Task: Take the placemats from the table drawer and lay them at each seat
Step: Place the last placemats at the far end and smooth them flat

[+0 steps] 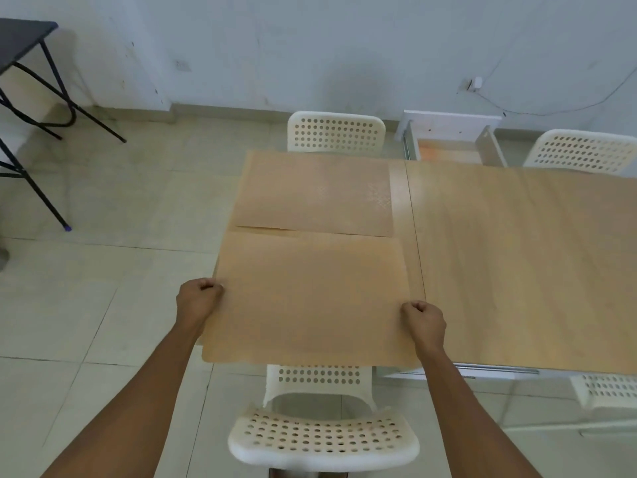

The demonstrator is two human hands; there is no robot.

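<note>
I hold a tan placemat [310, 298] flat over the near left end of the wooden table [517, 263]. My left hand [198, 300] grips its left edge and my right hand [424, 320] grips its right edge, both closed. Its near edge overhangs the table above a white perforated chair [322, 439]. A second tan placemat [317, 194] lies flat at the far left seat, just beyond the one I hold. The table drawer [451, 150] stands pulled out on the far side, its pale orange inside showing.
White perforated chairs stand at the far side [336, 132] and far right [582, 151], another at the near right [606, 391] under the table. A black folding table [24, 39] stands at the back left. Tiled floor lies to the left.
</note>
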